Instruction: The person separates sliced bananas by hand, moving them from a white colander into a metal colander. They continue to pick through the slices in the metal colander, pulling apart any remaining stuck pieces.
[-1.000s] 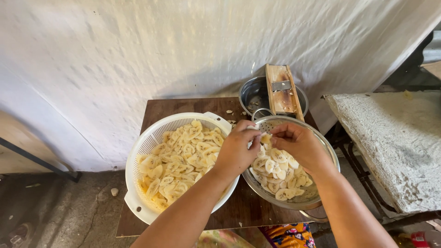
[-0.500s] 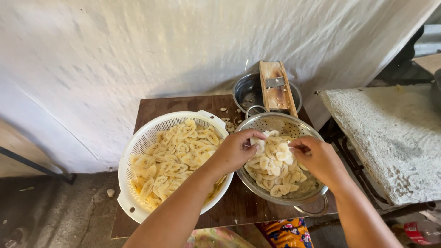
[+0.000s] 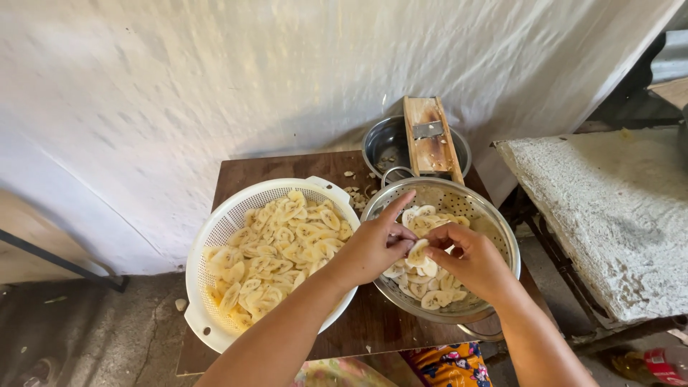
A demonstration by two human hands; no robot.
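Two hands separating pale fruit slices over a metal colander on a small wooden table [image 3: 236, 179].

From left: a white colander [image 3: 208, 236] full of slices — then the left hand [image 3: 373, 247] and right hand [image 3: 473, 261] pinching one slice [image 3: 418, 252] above the metal colander [image 3: 494, 222]; behind, a wooden slicer [image 3: 430, 136] across a steel pot [image 3: 380, 143].

On the small table [image 3: 287, 166], the plastic colander [image 3: 215, 236] of banana slices [image 3: 276, 251] sits left and the metal colander [image 3: 469, 204] right, touching it. My left hand [image 3: 373, 247] and right hand [image 3: 473, 261] meet over the metal one. Farther off stands a pot [image 3: 383, 143] with a slicer board [image 3: 430, 136] across it.
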